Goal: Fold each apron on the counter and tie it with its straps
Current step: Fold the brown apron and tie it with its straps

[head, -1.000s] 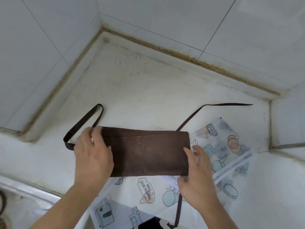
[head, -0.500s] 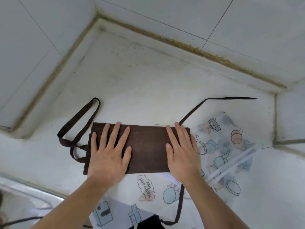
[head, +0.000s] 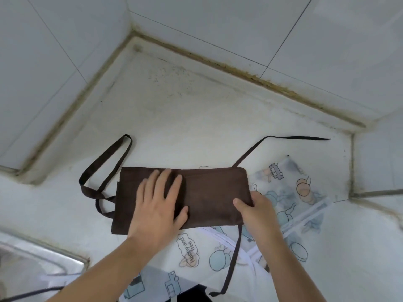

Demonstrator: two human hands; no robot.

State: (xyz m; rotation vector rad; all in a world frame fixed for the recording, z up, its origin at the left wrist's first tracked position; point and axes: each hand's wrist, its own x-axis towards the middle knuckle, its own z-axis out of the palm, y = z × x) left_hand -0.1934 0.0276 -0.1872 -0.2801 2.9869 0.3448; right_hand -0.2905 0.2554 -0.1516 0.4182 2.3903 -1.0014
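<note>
Two hands work one brown apron [head: 209, 192], which lies folded into a long band on the white counter [head: 185, 127], directly under and between them. Left of the left hand, a looped strap [head: 104, 162] trails loose on the counter, kept clear of the fold so it remains available for tying. The left hand [head: 159, 205] lies flat on the left half of the band, fingers straight and spread; judged from this, it serves as an anchor so the cloth does not slide. The hands are apart, with bare brown cloth between them. The right hand [head: 259, 212] grips the band's right end, thumb on top and fingers apparently tucked beneath; this hold suits lifting that end over toward the left hand for the next fold. Beyond the right hand a second strap [head: 283, 139] runs away across the counter, and a third strap [head: 234, 256] hangs toward the person. A printed apron [head: 290, 188] lies beneath and right of the right hand, not yet folded.
</note>
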